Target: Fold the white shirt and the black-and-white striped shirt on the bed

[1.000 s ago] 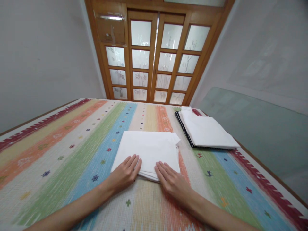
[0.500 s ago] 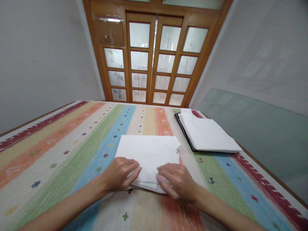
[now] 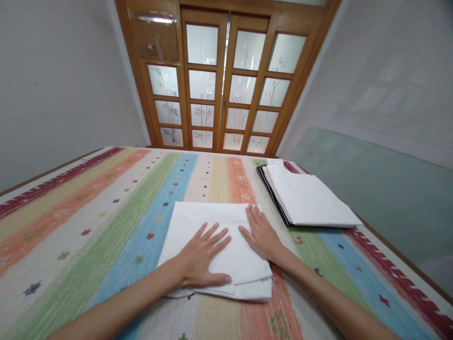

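Gripping nothing, just smooth the white cloth (image 3: 240, 259) outward with left hand (image 3: 202, 257) splayed mid-cloth, right hand (image 3: 261, 233) flat near its right edge.

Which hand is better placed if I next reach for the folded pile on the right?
Probably your right hand: it rests on the white cloth, on the side nearer the pile. Your left hand lies farther away.

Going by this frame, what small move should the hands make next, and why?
Probably bring the right hand to the near right corner of the folded white cloth and tuck in the lower layer: there it sticks out past the top one, while the left hand lies spread on the cloth and could steady it.
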`<action>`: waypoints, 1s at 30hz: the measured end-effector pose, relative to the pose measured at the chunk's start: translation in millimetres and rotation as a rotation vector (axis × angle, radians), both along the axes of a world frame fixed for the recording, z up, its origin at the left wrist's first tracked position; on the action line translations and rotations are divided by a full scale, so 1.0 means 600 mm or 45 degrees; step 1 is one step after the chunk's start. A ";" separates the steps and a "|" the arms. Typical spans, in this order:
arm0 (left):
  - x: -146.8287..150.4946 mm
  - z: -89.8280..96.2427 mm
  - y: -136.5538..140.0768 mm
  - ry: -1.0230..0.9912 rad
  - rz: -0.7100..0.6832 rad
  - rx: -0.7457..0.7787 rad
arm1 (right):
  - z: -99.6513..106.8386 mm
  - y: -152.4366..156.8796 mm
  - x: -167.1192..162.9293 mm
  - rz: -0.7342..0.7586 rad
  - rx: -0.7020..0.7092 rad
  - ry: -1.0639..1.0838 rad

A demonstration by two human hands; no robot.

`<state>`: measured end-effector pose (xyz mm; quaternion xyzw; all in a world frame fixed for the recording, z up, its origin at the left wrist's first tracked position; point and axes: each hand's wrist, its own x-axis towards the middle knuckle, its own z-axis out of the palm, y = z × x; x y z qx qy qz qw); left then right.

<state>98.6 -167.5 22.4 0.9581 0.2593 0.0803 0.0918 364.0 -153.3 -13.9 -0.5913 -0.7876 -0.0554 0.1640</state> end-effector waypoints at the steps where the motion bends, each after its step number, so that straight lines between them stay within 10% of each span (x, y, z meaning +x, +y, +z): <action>1: 0.000 0.000 0.001 -0.004 -0.004 -0.006 | -0.006 -0.009 0.008 -0.008 -0.004 0.006; 8: 0.003 0.001 0.007 0.030 -0.010 0.033 | 0.011 -0.083 0.010 0.063 -0.024 -0.067; 14: -0.019 -0.009 0.068 -0.011 0.227 0.249 | 0.082 -0.153 -0.029 0.625 -0.338 -0.141; 20: -0.092 -0.021 0.136 -0.062 0.346 0.345 | 0.107 -0.185 -0.031 0.781 -0.469 -0.101; 30: -0.064 -0.012 0.163 0.029 0.285 0.193 | 0.138 -0.132 -0.095 0.924 -0.304 -0.020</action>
